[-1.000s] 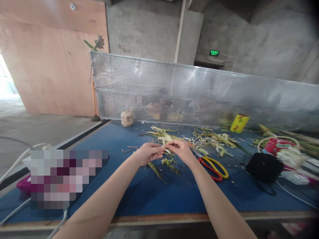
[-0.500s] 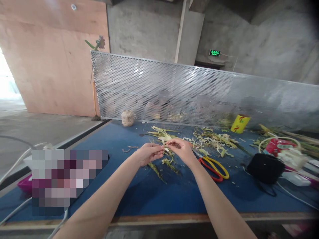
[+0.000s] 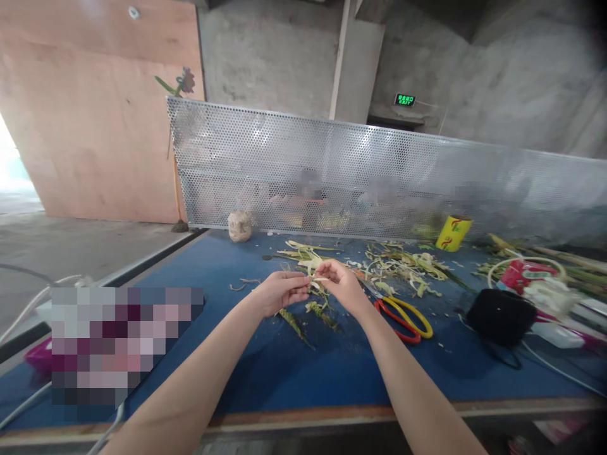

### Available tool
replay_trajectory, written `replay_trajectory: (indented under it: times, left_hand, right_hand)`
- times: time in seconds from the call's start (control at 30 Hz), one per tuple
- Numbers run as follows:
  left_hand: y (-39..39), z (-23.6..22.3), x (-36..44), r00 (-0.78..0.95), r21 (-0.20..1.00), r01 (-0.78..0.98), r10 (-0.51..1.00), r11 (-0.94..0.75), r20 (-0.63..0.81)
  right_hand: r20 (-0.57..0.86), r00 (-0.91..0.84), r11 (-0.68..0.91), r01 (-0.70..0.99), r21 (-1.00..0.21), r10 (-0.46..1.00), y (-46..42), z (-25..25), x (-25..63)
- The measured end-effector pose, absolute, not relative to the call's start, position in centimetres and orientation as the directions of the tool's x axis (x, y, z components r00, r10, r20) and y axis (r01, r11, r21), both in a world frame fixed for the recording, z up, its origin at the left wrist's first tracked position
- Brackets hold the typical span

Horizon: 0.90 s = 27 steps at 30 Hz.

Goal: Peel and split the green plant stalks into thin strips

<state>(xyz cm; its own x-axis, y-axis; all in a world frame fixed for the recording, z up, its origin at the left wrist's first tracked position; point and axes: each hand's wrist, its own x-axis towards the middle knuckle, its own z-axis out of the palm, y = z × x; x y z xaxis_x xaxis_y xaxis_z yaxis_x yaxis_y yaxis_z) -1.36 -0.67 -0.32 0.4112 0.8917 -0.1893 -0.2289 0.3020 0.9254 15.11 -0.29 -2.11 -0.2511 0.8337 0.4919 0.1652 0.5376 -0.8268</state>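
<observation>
Between your hands, above the worktop (image 3: 303, 379), lies a small pale strip (image 3: 320, 279): your left hand (image 3: 282, 294) pinches it, your right hand (image 3: 345, 287) curls close, grip unclear. Apparently fine fingertip work; continuing calls for a light, steady hold.

Daylight glares far left; concrete wall (image 3: 497, 95) dim, perforated panel (image 3: 284, 151) glinting, top-right corner black.
</observation>
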Motion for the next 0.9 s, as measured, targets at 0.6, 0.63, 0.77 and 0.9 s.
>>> replay_trajectory:
  times: [0.6, 0.63, 0.77, 0.9]
  left_hand:
    - [-1.2, -0.1, -1.2, 0.420, 0.937, -0.229, 0.895, 0.265, -0.150]
    - [-1.3, -0.1, -1.2, 0.431, 0.940, -0.219, 0.890, 0.263, -0.148]
    - [-1.5, 0.1, -1.0, 0.443, 0.956, -0.170, 0.885, 0.240, -0.144]
    - [-1.7, 0.2, -1.0, 0.461, 0.975, -0.132, 0.882, 0.177, -0.098]
  right_hand:
    - [0.424, -0.400, 0.529, 0.198, -0.825, 0.812, -0.8, -1.9, 14.7]
    - [0.417, -0.397, 0.519, 0.195, -0.832, 0.818, -0.9, -1.9, 14.6]
    - [0.375, -0.407, 0.470, 0.164, -0.867, 0.833, -1.0, -1.7, 14.6]
    - [0.359, -0.425, 0.454, 0.145, -0.879, 0.831, -0.9, -1.8, 14.7]
